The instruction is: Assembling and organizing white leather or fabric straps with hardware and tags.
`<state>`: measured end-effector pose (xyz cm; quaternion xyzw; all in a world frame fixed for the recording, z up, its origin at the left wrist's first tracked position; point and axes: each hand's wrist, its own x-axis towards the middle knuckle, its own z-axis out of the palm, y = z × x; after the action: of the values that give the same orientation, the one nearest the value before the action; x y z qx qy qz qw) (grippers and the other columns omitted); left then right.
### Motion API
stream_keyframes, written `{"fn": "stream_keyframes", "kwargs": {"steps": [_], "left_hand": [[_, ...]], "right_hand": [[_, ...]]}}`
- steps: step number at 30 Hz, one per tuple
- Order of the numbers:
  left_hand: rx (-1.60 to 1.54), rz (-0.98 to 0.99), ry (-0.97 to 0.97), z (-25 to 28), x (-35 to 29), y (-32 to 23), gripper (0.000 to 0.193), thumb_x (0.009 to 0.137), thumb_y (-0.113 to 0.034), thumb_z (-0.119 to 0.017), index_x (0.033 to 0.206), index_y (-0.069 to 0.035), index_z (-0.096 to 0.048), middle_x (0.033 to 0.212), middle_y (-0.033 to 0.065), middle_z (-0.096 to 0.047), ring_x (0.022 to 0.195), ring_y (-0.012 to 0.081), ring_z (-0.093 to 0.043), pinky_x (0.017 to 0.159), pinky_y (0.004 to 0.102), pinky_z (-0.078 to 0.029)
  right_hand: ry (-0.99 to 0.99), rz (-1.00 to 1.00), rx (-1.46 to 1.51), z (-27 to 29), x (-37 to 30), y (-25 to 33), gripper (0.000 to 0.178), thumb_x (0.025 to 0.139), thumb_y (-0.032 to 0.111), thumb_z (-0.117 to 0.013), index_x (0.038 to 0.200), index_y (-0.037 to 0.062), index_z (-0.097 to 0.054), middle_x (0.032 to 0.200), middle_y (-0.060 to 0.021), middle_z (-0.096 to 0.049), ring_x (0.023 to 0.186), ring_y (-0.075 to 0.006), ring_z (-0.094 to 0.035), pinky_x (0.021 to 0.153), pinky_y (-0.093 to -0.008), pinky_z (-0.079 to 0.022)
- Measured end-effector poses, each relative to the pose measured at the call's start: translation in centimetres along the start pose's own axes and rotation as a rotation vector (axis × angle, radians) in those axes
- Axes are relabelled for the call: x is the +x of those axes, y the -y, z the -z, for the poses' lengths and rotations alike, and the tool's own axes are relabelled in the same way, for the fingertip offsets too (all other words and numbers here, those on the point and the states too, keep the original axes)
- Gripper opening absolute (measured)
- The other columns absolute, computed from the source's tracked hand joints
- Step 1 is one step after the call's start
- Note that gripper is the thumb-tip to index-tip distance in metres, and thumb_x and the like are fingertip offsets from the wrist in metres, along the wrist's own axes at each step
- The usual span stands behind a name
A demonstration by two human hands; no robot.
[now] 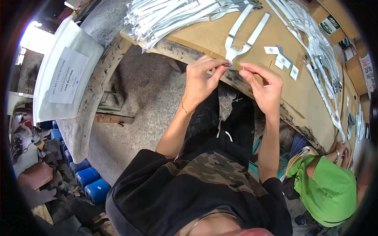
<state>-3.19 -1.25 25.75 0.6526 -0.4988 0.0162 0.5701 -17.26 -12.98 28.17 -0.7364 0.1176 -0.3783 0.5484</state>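
Observation:
A pair of white suspenders [235, 32] lies on the brown table, its two straps spread in a Y away from me and fitted with dark adjusters. Its joined end points toward me at the table's near edge. My left hand [200, 80] pinches at that end with thumb and forefinger. Just to the right, my right hand [267, 87] is closed in a pinch; whatever is between its fingertips is too small to make out. Several small white cards [282, 60] lie on the table beyond my right hand.
Bundled white straps [177, 17] in clear plastic lie at the far left of the table, more wrapped straps [315, 43] at the right. A co-worker in green [328, 188] is close on my right. A white sheeted stack [71, 74], blue jerrycans [97, 191] and scraps [37, 173] are left.

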Motion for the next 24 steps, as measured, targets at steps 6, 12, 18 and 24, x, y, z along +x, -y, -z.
{"fn": "stream_keyframes", "kwargs": {"steps": [6, 12, 18, 24], "left_hand": [[0.067, -0.144, -0.02, -1.5, 1.6, -0.2, 0.016, 0.069, -0.002, -0.075, 0.085, -0.004, -0.072, 0.069, 0.0074, -0.053, 0.071, 0.0234, -0.055, 0.062, 0.0323, -0.044], [-0.089, -0.112, -0.1, -3.6, 2.6, -0.4, 0.018, 0.073, -0.005, -0.076, 0.09, -0.002, -0.07, 0.085, 0.0092, -0.068, 0.078, 0.0226, -0.066, 0.066, 0.0294, -0.051], [-0.236, 0.035, -0.086, -6.9, 2.7, 3.8, 0.019, 0.079, -0.01, -0.073, 0.094, 0.002, -0.068, 0.087, 0.0147, -0.071, 0.08, 0.0224, -0.07, 0.07, 0.0306, -0.053], [-0.076, 0.014, 0.166, -6.6, 3.1, 4.9, 0.017, 0.081, -0.009, -0.071, 0.092, 0.003, -0.067, 0.087, 0.0161, -0.069, 0.082, 0.0271, -0.069, 0.074, 0.0327, -0.051]], "right_hand": [[-0.026, 0.279, -0.319, 0.2, 1.8, 2.5, 0.011, 0.075, -0.005, -0.069, 0.085, -0.0018, -0.067, 0.084, -0.0108, -0.066, 0.074, -0.0228, -0.062, 0.067, -0.0299, -0.049], [-0.024, 0.624, -0.612, 0.0, 3.7, 2.2, 0.015, 0.072, -0.008, -0.067, 0.084, -0.0016, -0.063, 0.081, -0.0114, -0.064, 0.077, -0.0268, -0.06, 0.065, -0.0359, -0.049], [-0.136, 0.645, -0.547, 1.6, 7.0, 2.9, 0.007, 0.079, -0.004, -0.064, 0.086, -0.002, -0.063, 0.079, -0.0105, -0.064, 0.071, -0.024, -0.061, 0.062, -0.0316, -0.048], [-0.191, 0.459, -0.51, 3.1, 7.6, 2.5, 0.008, 0.081, -0.001, -0.065, 0.089, -0.0001, -0.066, 0.08, -0.0085, -0.066, 0.067, -0.0166, -0.062, 0.063, -0.028, -0.048]]}}
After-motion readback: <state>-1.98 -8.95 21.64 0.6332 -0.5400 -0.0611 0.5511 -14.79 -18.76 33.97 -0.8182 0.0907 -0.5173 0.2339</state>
